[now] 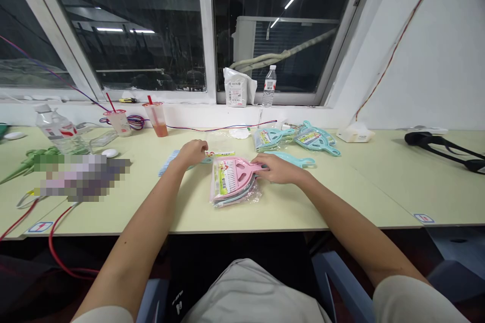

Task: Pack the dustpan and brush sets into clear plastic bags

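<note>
My right hand [278, 168] is closed round the handle end of a pink dustpan and brush set [237, 176]. The set is in a clear plastic bag with a printed card, tilted above the table, and a grey-blue edge shows beneath the pink pan. Farther left, my left hand [193, 153] has its fingers curled over a light blue brush [168, 162]; whether they grip the brush or thin clear plastic by it is hidden. A turquoise dustpan [297, 159] lies behind my right hand. Two bagged turquoise dustpan sets [271, 138] [317, 137] lie farther back.
Two drink cups [156, 120] with red straws and a large water bottle [56, 128] stand at the left. A small water bottle [269, 88] and a white packet [238, 88] are on the windowsill. A tissue pack [355, 133] and a black strap-like object [447, 149] lie right.
</note>
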Action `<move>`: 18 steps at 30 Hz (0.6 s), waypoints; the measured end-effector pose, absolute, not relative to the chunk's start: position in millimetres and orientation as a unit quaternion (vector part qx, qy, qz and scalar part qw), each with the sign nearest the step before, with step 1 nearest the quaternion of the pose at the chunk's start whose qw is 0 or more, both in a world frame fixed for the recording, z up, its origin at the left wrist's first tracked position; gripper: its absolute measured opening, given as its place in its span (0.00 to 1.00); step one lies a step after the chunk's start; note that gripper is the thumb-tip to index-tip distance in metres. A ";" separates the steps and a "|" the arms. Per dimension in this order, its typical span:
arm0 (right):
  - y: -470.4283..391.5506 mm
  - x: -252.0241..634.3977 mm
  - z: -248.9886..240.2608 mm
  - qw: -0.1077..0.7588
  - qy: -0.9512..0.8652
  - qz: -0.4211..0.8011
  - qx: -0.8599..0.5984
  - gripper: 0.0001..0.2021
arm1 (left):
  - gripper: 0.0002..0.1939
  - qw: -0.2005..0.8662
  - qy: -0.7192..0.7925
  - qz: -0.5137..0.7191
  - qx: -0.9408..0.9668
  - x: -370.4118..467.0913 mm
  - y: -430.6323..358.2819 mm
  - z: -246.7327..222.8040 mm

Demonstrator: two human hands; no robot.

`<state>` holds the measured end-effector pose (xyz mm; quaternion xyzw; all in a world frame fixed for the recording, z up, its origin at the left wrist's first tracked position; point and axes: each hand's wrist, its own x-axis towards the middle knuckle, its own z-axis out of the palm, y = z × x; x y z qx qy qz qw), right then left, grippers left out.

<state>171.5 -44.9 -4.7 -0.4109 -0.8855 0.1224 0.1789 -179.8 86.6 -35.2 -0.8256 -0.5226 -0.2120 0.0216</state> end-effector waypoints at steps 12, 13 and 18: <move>-50.2 165.4 -7.8 0.151 -0.901 0.032 -0.405 0.16 | 0.18 -0.052 -0.549 -0.084 -0.830 -196.5 97.0 -45.5; -51.8 164.4 -7.2 0.143 -0.902 0.006 -0.406 0.16 | 0.16 -0.055 -0.545 -0.095 -0.831 -197.6 97.6 -46.1; -56.8 161.7 -8.7 0.146 -0.901 -0.056 -0.405 0.20 | 0.17 -0.043 -0.537 -0.098 -0.837 -200.1 97.8 -48.1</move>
